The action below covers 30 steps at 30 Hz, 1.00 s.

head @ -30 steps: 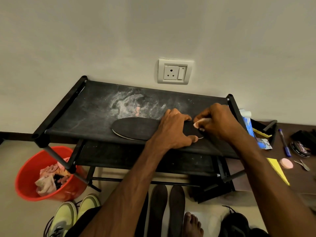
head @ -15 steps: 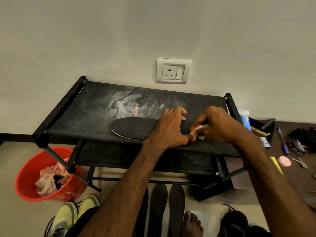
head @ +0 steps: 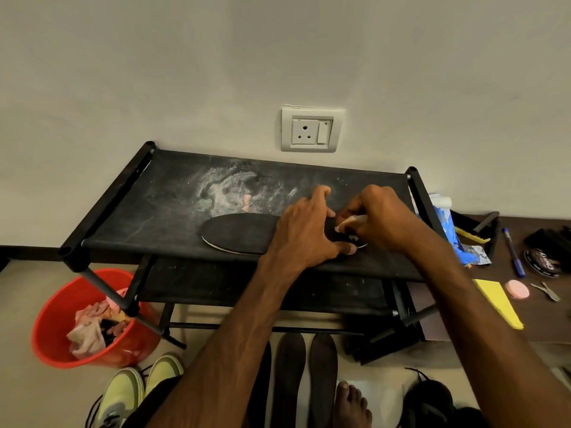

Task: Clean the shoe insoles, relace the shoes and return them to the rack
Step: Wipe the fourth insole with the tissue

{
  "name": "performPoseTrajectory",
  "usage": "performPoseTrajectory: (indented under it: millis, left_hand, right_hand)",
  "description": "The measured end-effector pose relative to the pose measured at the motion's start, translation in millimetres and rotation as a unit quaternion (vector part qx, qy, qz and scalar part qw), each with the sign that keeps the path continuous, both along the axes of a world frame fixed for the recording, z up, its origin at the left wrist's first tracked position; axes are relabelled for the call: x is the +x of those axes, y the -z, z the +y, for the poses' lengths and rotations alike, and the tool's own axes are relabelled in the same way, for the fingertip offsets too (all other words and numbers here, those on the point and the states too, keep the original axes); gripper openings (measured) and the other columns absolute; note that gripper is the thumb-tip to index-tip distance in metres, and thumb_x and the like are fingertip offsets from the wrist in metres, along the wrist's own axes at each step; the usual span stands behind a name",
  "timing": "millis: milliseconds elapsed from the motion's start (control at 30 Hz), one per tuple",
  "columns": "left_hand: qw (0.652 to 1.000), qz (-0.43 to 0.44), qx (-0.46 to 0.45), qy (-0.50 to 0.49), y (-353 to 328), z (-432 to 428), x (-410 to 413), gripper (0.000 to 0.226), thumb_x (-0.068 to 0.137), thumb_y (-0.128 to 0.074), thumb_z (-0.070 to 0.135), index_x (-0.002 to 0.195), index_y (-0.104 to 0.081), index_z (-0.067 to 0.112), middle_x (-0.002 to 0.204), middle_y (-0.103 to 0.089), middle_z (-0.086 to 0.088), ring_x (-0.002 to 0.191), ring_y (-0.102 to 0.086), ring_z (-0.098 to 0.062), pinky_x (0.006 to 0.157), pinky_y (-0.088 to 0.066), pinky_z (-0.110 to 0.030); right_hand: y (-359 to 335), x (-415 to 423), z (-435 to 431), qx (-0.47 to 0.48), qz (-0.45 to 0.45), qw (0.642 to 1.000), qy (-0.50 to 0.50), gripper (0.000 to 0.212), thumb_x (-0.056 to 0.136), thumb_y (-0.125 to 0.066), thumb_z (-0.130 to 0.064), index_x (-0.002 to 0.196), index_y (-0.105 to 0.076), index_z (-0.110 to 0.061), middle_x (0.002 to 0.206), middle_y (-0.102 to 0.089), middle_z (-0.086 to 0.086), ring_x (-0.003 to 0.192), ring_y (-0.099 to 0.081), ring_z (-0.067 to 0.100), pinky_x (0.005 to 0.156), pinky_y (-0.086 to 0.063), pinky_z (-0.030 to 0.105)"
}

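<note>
A black insole with a white edge lies on the top shelf of the black shoe rack. My left hand presses flat on its right half, fingers spread. My right hand grips a small pale wipe and holds it against the insole's right end. Two more dark insoles lie on the floor under the rack. A pair of yellow-green shoes sits at the bottom left, and a black shoe at the bottom right.
White dust marks the rack's top. A red bucket holding used rags stands at the left. On the brown surface at the right lie a blue packet, a brush, a pen, a polish tin, a yellow cloth and a pink disc. A bare foot shows below.
My right hand has slid the wipe a little leftward along the insole's right end, closer to my left hand. My left hand has kept pressing the insole.
</note>
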<state>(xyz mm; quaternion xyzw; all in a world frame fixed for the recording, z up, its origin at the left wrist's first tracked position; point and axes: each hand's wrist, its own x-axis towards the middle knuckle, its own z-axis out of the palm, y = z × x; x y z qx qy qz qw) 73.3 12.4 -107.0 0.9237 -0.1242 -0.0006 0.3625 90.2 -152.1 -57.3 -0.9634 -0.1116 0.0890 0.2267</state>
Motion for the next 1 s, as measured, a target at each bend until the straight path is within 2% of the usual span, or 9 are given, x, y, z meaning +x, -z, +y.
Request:
performPoseTrajectory:
  millis: [67, 167, 300, 367, 500, 600, 733, 867, 1000]
  left_hand:
    - [1.000, -0.022, 0.007, 0.004, -1.9, -2.0, -1.0, 0.121, 0.060, -0.091, 0.057, 0.155, -0.025, 0.021, 0.129, -0.064, 0.009, 0.126, -0.055, -0.018, 0.107, -0.044, -0.044]
    - [0.998, -0.060, 0.032, 0.000, -3.2, -9.0, -4.0, 0.119, 0.064, -0.088, 0.059, 0.156, -0.022, 0.021, 0.135, -0.062, 0.007, 0.128, -0.054, -0.018, 0.103, -0.043, -0.039]
    - [0.994, -0.085, 0.068, -0.013, -2.8, -6.8, -1.8, 0.094, 0.067, -0.081, 0.067, 0.141, -0.044, 0.023, 0.132, -0.061, 0.005, 0.123, -0.055, -0.019, 0.101, -0.045, -0.038]
    - [0.990, -0.089, 0.104, -0.017, -3.3, 4.8, 0.9, 0.084, 0.068, -0.076, 0.074, 0.132, -0.053, 0.025, 0.128, -0.059, 0.004, 0.120, -0.054, -0.018, 0.101, -0.045, -0.038]
    - [0.988, -0.060, 0.141, -0.029, -2.5, 37.8, -1.0, 0.082, 0.065, -0.070, 0.082, 0.128, -0.060, 0.030, 0.128, -0.056, 0.002, 0.122, -0.048, -0.019, 0.105, -0.041, -0.037]
    - [0.990, -0.051, 0.132, -0.019, 0.1, 43.0, -7.9, 0.080, 0.070, -0.071, 0.077, 0.133, -0.059, 0.030, 0.130, -0.054, 0.000, 0.124, -0.044, -0.019, 0.107, -0.036, -0.034]
    - [0.991, -0.048, 0.121, -0.019, 1.3, 40.8, -8.7, 0.077, 0.072, -0.072, 0.074, 0.134, -0.060, 0.030, 0.130, -0.054, 0.000, 0.124, -0.044, -0.019, 0.107, -0.036, -0.033]
    - [0.994, -0.043, 0.091, -0.046, 1.5, 40.9, -7.6, 0.077, 0.067, -0.078, 0.072, 0.130, -0.065, 0.030, 0.126, -0.057, 0.001, 0.123, -0.046, -0.019, 0.105, -0.039, -0.032]
    - [0.995, -0.033, 0.081, -0.052, 1.2, 39.1, -9.3, 0.079, 0.065, -0.081, 0.069, 0.130, -0.066, 0.029, 0.126, -0.058, 0.002, 0.122, -0.046, -0.018, 0.102, -0.038, -0.031]
  right_hand:
    - [-3.8, -4.1, -5.3, 0.006, 0.008, 1.000, -0.011, 0.008, 0.083, -0.084, -0.018, 0.087, -0.083, -0.024, 0.085, -0.077, -0.004, 0.080, -0.073, 0.010, 0.080, -0.063, 0.035]
    - [-0.7, -3.9, -5.3, 0.008, 0.010, 0.999, 0.032, 0.009, 0.084, -0.083, -0.016, 0.082, -0.080, -0.024, 0.086, -0.076, -0.002, 0.081, -0.071, 0.012, 0.079, -0.062, 0.035]
    - [5.7, -1.9, -3.9, 0.040, -0.008, 0.995, 0.089, 0.011, 0.087, -0.081, -0.018, 0.079, -0.078, -0.025, 0.081, -0.074, -0.003, 0.075, -0.069, 0.009, 0.068, -0.056, 0.024]
    - [7.9, -1.0, -6.2, 0.052, -0.007, 0.993, 0.104, 0.011, 0.087, -0.080, -0.019, 0.079, -0.078, -0.026, 0.080, -0.074, -0.003, 0.077, -0.070, 0.010, 0.070, -0.058, 0.026]
    - [10.3, 2.7, -10.3, 0.030, -0.006, 0.995, 0.096, 0.013, 0.087, -0.081, -0.017, 0.080, -0.078, -0.028, 0.078, -0.074, -0.009, 0.077, -0.071, 0.009, 0.079, -0.063, 0.039]
    - [11.4, 4.7, -7.2, 0.030, -0.010, 0.995, 0.096, 0.012, 0.089, -0.078, -0.015, 0.083, -0.079, -0.026, 0.080, -0.074, -0.007, 0.078, -0.070, 0.010, 0.081, -0.062, 0.040]
    - [18.0, 7.8, 1.8, 0.046, -0.067, 0.988, 0.132, 0.017, 0.090, -0.073, -0.010, 0.089, -0.080, -0.025, 0.086, -0.074, -0.005, 0.081, -0.069, 0.013, 0.081, -0.060, 0.035]
    - [23.5, 13.4, 7.2, 0.011, -0.074, 0.992, 0.097, 0.021, 0.090, -0.069, -0.007, 0.096, -0.081, -0.024, 0.095, -0.076, 0.001, 0.086, -0.069, 0.017, 0.086, -0.058, 0.035]
    - [12.8, 6.7, 5.7, 0.028, -0.008, 1.000, 0.012, 0.013, 0.088, -0.077, -0.012, 0.094, -0.083, -0.022, 0.092, -0.078, -0.002, 0.077, -0.071, 0.007, 0.081, -0.061, 0.028]
